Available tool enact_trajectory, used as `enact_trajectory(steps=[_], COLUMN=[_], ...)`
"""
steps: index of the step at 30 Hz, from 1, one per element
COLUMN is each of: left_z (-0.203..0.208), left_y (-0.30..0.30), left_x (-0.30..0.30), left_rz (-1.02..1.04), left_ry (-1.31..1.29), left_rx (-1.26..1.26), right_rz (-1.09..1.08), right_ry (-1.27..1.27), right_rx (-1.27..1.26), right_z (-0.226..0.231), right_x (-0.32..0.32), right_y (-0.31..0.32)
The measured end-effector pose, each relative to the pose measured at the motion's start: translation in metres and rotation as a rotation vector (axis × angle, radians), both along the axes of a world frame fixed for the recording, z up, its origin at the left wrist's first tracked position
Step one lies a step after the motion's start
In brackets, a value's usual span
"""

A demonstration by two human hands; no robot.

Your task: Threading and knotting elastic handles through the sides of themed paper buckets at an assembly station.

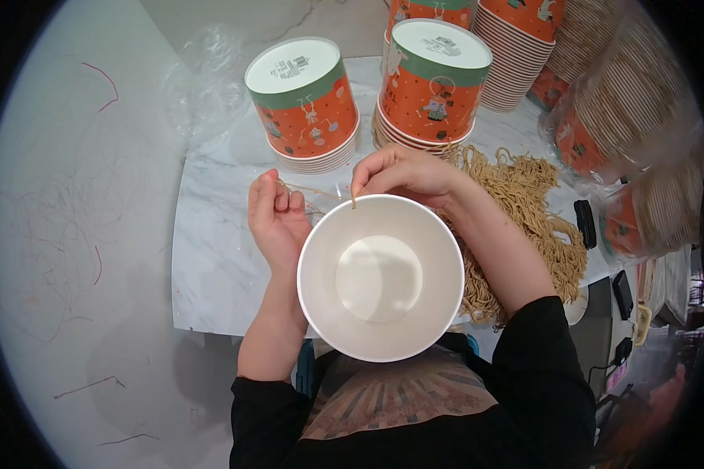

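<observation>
A paper bucket (381, 341), white inside, faces up with its open mouth in front of my chest. My right hand (403, 173) reaches over its far rim and pinches a thin tan cord (354, 202) there; a short end hangs just inside the rim. To the left of the bucket, my left hand (278, 219) has its fingers curled, with the cord running from its fingertips across to the right hand. What supports the bucket from below is hidden. A heap of tan cords (524, 195) lies beneath and beyond my right forearm.
Upside-down stacks of orange and green paper buckets (309, 105) (434, 86) stand at the far side of the marble-patterned table (219, 258). More stacks, some in clear plastic (618, 102), crowd the right. Crumpled clear film (211, 86) lies at the far left; a black object (584, 224) sits right.
</observation>
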State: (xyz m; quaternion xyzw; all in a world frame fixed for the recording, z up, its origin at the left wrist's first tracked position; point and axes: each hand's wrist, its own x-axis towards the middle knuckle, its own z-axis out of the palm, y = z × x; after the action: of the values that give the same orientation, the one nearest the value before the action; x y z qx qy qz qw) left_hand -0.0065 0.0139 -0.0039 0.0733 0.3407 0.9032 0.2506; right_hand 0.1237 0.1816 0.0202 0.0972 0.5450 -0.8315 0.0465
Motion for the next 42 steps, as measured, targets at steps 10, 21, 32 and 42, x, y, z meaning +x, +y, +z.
enact_trajectory(steps=[10, 21, 32, 42], left_z=[0.004, 0.012, 0.011, 0.000], left_y=[-0.004, -0.005, 0.001, 0.003], left_x=[0.003, -0.003, 0.019, 0.007], left_rz=[0.023, -0.689, -0.554, -0.678], left_ry=[0.034, 0.245, 0.451, 0.426], left_rx=[0.029, 0.048, -0.275, -0.478], right_rz=[-0.005, -0.148, -0.217, -0.319], right_ry=[0.020, -0.195, -0.035, 0.505], right_rx=[-0.077, -0.058, -0.360, -0.217], right_z=[-0.003, 0.000, 0.013, 0.051], right_x=[-0.001, -0.010, -0.003, 0.026], right_y=[0.002, -0.016, -0.015, 0.025])
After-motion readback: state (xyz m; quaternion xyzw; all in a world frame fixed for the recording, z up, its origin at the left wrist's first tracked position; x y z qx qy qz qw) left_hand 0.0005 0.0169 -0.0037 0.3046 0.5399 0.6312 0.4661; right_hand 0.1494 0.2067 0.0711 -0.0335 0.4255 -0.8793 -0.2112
